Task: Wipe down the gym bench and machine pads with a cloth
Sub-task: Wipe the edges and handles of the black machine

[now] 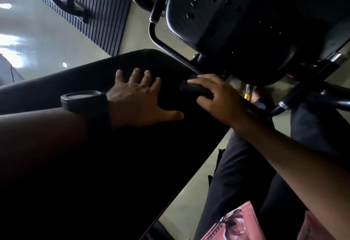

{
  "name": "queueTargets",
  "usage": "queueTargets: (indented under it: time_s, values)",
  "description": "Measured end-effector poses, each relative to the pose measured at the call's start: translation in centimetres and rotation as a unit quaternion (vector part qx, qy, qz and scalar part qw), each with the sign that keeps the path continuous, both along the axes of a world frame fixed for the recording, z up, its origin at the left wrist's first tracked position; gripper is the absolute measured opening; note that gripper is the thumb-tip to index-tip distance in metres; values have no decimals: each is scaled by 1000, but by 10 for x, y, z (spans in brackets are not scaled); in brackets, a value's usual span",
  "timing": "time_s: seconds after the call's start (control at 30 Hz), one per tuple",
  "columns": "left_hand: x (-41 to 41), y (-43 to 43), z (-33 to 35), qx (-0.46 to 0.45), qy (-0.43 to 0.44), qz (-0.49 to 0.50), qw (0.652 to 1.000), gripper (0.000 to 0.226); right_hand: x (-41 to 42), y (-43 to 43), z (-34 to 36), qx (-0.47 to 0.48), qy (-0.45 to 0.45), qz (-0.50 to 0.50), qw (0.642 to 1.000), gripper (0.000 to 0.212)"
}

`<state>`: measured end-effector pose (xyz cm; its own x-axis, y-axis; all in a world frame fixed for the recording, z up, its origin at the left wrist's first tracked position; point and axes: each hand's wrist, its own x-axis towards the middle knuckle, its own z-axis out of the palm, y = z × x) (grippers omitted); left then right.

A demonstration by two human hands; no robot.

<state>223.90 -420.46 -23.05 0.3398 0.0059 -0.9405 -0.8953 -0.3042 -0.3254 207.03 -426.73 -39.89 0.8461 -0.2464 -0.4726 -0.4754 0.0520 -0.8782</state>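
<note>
- The left grip [140, 99] is laid flat on the pad [79, 173], palm down. Its fingers are spread wide and straight and the thumb is stretched out to the right. Nothing is held in it.
- A dark watch [84, 101] is worn on the left wrist.
- The right grip [221, 99] is closed narrowly round a dark wad that is taken to be the cloth [195, 88]. In this dim light it cannot be told for certain from a foam handle.
- The cloth is pinched between the curled fingers above and the thumb below. Its free end is seen sticking out to the left of the knuckles.
- The cloth is held at the pad's far right edge, just beside the left fingertips and apart from them. Whether it is pressed on the pad cannot be told.
- The pad is black and broad, and most of the lower left of the view is filled by it. It is seen at a slant.
- Beyond the right grip a black seat [236, 27] is seen, and its surface is dotted with small glossy spots.
- A dark metal tube [164, 44] is run along the seat's left side, down towards the cloth.
- A pale floor [191, 188] is seen between the pad and the person's dark trousers [238, 167].
- A pink garment [238, 222] is seen at the bottom edge.
- A slatted wall [106, 21] is seen at the upper left.
</note>
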Motion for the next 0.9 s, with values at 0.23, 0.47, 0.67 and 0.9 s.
queueTargets:
  time_s: [0.23, 0.47, 0.67, 0.9]
  values:
    - [-2, -2, 2, 2, -2, 1, 1000, 137, -17, -5, -37, -29, 168, 7, 985, 55]
    - [0, 0, -1, -1, 4, 2, 1000, 144, -6, 7, 13, -21, 4, -29, 999, 54]
    - [1, 3, -1, -12, 2, -2, 1000, 143, -5, -15, -54, -14, 163, 30, 986, 51]
    - [-1, 3, -3, -17, -10, -2, 1000, 143, 3, 5, 14, -27, 19, 15, 999, 59]
